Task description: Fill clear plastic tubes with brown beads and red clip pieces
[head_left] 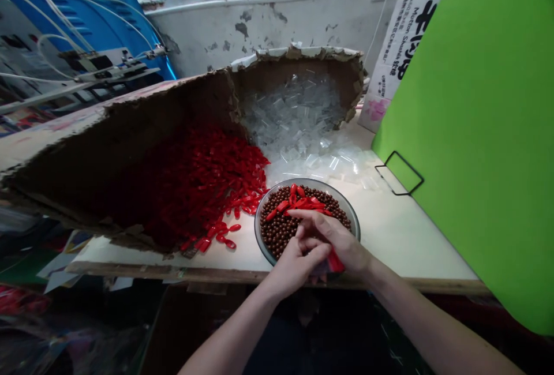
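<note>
Pale tabletop [402, 231], left hand [296, 265] beneath right hand [333, 239], both over a bowl [258, 233]

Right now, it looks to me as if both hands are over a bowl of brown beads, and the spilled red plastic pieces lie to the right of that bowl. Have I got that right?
Not quite: the red plastic pieces lie to the left of the bowl, not the right, as the head view shows. The rest holds: the left hand and the right hand are over the brown beads in it.
</note>
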### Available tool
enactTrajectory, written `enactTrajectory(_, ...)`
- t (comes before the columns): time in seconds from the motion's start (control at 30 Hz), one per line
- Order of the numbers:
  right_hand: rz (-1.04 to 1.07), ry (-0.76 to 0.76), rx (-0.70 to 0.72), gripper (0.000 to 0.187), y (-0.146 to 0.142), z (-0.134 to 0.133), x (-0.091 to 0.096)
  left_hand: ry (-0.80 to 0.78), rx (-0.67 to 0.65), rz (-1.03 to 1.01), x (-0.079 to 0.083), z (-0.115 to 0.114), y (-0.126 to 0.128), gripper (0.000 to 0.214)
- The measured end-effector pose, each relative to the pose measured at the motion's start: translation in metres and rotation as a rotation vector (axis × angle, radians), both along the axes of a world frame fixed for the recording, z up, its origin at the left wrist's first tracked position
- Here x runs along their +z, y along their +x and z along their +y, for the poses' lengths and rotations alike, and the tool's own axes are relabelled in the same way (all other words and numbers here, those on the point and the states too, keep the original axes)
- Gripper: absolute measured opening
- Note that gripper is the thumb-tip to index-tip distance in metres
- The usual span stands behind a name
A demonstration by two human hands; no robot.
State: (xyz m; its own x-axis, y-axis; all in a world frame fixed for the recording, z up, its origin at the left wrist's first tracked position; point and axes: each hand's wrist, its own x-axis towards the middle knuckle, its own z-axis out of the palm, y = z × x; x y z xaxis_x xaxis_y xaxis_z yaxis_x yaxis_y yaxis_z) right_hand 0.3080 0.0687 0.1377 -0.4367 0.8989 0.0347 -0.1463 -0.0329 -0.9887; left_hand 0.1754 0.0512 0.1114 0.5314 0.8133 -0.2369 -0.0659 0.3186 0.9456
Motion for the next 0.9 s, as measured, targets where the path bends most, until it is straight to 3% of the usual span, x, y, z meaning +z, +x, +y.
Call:
enactTrajectory(0.1, 0.074, -0.021, -0.013, 0.048, -0.007, -0.011, 0.007, 0.139, 0.168, 0.070, 0.007, -0.007, 0.002, 0.046)
enactTrajectory(0.23, 0.085, 0.019, -0.080, 0.048, -0.013, -0.026, 0.017, 0.274, 0.164, 0.134, 0.024, -0.015, -0.003, 0.042)
enactTrajectory(0.37, 0.112, -0.028, -0.131, 0.052, -0.021, -0.025, 0.020, 0.222, 0.179, 0.111, 0.031, -0.012, -0.008, 0.037)
enactTrajectory(0.53, 0.211, -0.199, -0.267, 0.065, -0.028, -0.005, 0.016, 0.061, 0.136, 0.110, 0.022, 0.002, -0.008, 0.053)
enactTrajectory(0.67, 0.247, -0.218, -0.375, 0.053, -0.018, 0.008, 0.013, 0.015, 0.170, 0.076, 0.019, 0.003, -0.015, 0.050)
enactTrajectory(0.8, 0.091, -0.156, -0.437, 0.030, 0.019, 0.016, -0.001, 0.015, 0.331, 0.144, 0.009, -0.015, -0.054, 0.033)
enactTrajectory(0.9, -0.172, -0.042, -0.579, 0.028, 0.056, 0.023, -0.016, 0.049, 0.672, 0.331, -0.017, -0.042, -0.111, 0.033)
